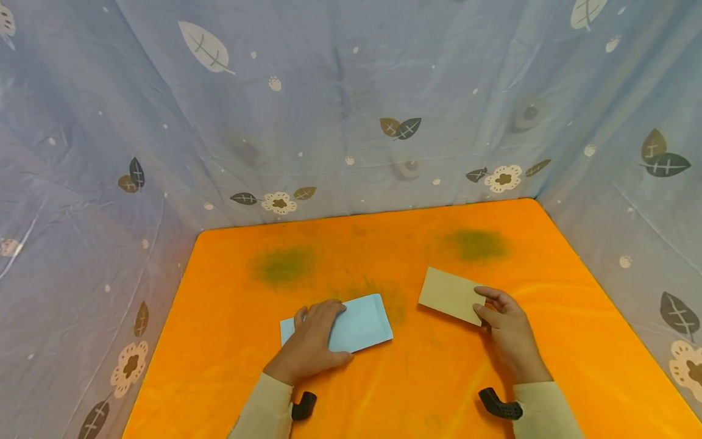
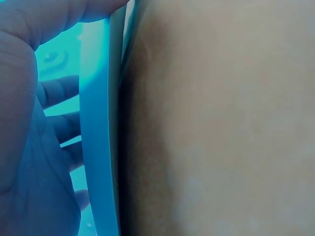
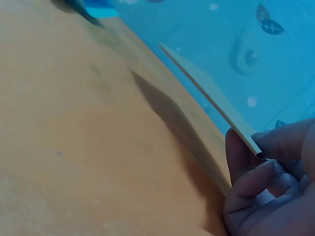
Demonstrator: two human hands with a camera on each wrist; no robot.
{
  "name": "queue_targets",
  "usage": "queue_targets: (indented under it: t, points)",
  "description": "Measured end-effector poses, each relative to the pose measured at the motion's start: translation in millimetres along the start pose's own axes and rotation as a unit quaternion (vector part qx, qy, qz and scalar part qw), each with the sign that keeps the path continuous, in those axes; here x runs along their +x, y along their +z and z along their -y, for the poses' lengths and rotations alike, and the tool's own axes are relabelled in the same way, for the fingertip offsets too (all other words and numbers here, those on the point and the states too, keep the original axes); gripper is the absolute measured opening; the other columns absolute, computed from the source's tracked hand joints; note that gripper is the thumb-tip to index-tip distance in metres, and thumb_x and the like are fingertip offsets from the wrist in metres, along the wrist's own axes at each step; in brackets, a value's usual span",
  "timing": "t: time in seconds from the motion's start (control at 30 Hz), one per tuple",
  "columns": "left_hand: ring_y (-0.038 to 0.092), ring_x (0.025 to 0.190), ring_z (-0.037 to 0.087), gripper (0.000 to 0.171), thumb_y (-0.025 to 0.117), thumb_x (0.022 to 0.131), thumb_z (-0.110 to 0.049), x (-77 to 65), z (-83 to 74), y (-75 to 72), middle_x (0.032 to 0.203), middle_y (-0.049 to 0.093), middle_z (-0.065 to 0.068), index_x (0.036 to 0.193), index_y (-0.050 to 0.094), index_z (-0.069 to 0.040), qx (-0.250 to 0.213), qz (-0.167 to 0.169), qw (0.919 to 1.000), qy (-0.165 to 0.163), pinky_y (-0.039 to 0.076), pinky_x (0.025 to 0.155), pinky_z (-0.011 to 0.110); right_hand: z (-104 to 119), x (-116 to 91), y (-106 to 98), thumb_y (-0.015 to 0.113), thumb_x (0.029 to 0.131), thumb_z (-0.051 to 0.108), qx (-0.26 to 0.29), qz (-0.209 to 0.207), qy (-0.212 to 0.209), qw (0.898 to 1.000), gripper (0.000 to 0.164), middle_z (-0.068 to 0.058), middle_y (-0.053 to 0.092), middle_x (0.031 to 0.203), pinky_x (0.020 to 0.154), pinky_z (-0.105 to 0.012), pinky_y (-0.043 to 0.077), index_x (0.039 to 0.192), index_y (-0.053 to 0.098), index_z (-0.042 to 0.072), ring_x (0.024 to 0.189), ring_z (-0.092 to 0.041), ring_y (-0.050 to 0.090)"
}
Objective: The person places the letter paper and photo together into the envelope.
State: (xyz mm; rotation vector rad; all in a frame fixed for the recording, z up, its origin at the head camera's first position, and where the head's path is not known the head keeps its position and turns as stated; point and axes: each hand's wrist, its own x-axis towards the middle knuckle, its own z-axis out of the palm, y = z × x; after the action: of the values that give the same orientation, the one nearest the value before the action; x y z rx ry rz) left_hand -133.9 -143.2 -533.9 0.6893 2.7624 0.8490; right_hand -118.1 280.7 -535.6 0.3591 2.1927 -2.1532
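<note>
A light blue paper envelope (image 1: pixel 362 323) lies low over the orange cloth, left of centre, with a crease near its right end. Across its left part, my left hand (image 1: pixel 311 344) grips it by the long edges, thumb on the near edge and fingers at the far one. The left wrist view shows the envelope's side (image 2: pixel 96 123) between thumb and fingers. To the right, a flat tan card (image 1: pixel 450 296) is held at its right end by my right hand (image 1: pixel 510 332), pinched between thumb and fingers. The right wrist view has the card (image 3: pixel 211 96) tilted above its shadow.
An orange cloth (image 1: pixel 417 390) covers the table, with greenish smudges (image 1: pixel 285 265) toward the back. Grey-blue curtains (image 1: pixel 340 79) with leaf and flower prints stand behind and at both sides. Black curved pieces (image 1: pixel 499 405) stick out from the sleeve cuffs.
</note>
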Motion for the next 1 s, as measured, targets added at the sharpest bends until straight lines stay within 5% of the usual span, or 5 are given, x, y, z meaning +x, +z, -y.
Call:
queue_targets:
  t: [0.3, 0.6, 1.0]
  points:
    - [0.036, 0.154, 0.022, 0.090, 0.089, 0.085, -0.044, 0.2, -1.5, -0.9, 0.167, 0.043, 0.003, 0.160, 0.048, -0.017, -0.001, 0.002, 1.0000, -0.003, 0.012, 0.118, 0.062, 2, -2, 13, 0.065, 0.112, 0.019, -0.049, 0.019, -0.007, 0.999, 0.047, -0.014, 0.046, 0.151, 0.071, -0.028, 0.051, 0.154, 0.054, 0.002, 0.080, -0.019, 0.054]
    - [0.036, 0.154, 0.022, 0.089, 0.089, 0.085, -0.045, 0.6, -0.9, -0.5, 0.167, 0.043, 0.003, 0.160, 0.048, -0.018, -0.002, 0.002, 1.0000, -0.001, 0.012, 0.118, 0.062, 2, -8, 27, 0.066, 0.111, 0.015, -0.045, 0.027, -0.013, 0.999, 0.043, -0.013, 0.055, 0.140, 0.072, -0.029, 0.051, 0.150, 0.057, -0.002, 0.080, -0.020, 0.055]
    - [0.038, 0.152, 0.025, 0.090, 0.090, 0.084, -0.043, 0.1, -0.4, 1.3, 0.166, 0.043, 0.005, 0.159, 0.049, -0.015, 0.002, -0.004, 1.0000, 0.002, 0.015, 0.117, 0.064, 0, -10, 43, 0.064, 0.112, 0.013, -0.039, 0.052, -0.005, 0.998, 0.041, -0.017, 0.051, 0.153, 0.073, -0.030, 0.049, 0.150, 0.058, 0.001, 0.081, -0.023, 0.053]
